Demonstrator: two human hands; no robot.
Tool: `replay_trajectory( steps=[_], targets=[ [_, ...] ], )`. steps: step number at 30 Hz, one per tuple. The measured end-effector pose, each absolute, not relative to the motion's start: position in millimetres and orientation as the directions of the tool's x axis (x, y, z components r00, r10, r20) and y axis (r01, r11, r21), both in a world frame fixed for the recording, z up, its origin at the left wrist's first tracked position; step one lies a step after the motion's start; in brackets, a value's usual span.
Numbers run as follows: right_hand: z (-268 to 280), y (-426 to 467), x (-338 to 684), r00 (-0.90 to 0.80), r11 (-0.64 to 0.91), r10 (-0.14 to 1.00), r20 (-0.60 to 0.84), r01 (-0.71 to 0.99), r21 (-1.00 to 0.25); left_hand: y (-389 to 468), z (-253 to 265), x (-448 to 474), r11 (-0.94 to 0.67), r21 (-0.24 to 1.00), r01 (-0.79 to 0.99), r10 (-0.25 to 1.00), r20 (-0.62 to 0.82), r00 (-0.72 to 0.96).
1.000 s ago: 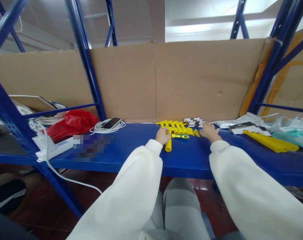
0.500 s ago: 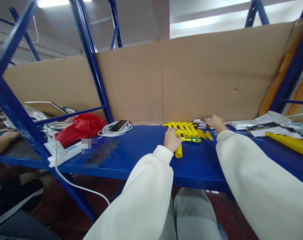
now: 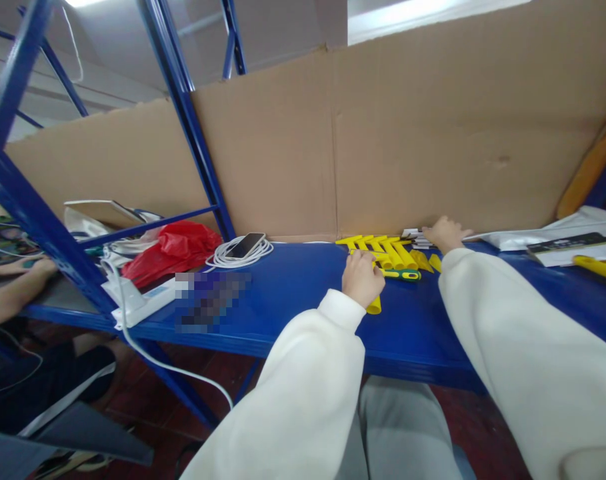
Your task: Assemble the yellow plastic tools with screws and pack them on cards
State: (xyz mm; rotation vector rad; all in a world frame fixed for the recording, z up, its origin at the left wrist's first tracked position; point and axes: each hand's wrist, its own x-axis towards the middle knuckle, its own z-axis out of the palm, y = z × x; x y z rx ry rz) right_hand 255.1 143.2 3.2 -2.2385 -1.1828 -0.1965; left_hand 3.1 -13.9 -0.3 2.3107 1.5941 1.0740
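My left hand (image 3: 363,279) is closed around a yellow T-shaped plastic piece (image 3: 375,306), whose round tube end pokes out below the fingers. Right beside that hand lies a screwdriver (image 3: 403,274) with a green and yellow handle. Behind it is a row of similar yellow T-shaped pieces (image 3: 393,253). Farther back, my right hand (image 3: 447,235) reaches over the end of a small stack of white and black strips (image 3: 415,237), its fingers apart and touching the stack. Small flat yellow pieces (image 3: 423,260) lie just in front of it.
To the right are a white plastic bag (image 3: 537,225), a black and white packet (image 3: 577,248) and a long yellow object (image 3: 600,268). A phone (image 3: 246,245) rests on coiled white cable, near a red bag (image 3: 175,250). Cardboard (image 3: 407,133) walls the back. Another person's arm (image 3: 17,293) is at far left.
The view has tilted down and swung a little left. My right hand still reaches over the strips, its fingers a little more spread. My left hand keeps its hold on the yellow piece.
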Motion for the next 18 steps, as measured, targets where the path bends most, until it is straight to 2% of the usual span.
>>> replay_trajectory(
  steps=[6, 14, 18],
  targets=[
    [1.5, 149.3, 255.6, 0.598, -0.447, 0.730, 0.332, 0.785, -0.429, -15.7, -0.6, 3.2, -0.437, 0.452, 0.777, 0.856, 0.474, 0.206],
    [4.6, 142.3, 259.6, 0.580, -0.448, 0.707, 0.404, 0.810, -0.379, -18.4, 1.4, 4.2, -0.427, 0.433, 0.794, 0.861, 0.463, 0.211],
    [7.9, 129.8, 263.0, 0.604, -0.451, 0.698, 0.384, 0.788, -0.419, -15.1, 0.2, 4.6, -0.423, 0.430, 0.798, 0.863, 0.460, 0.209]
  ],
)
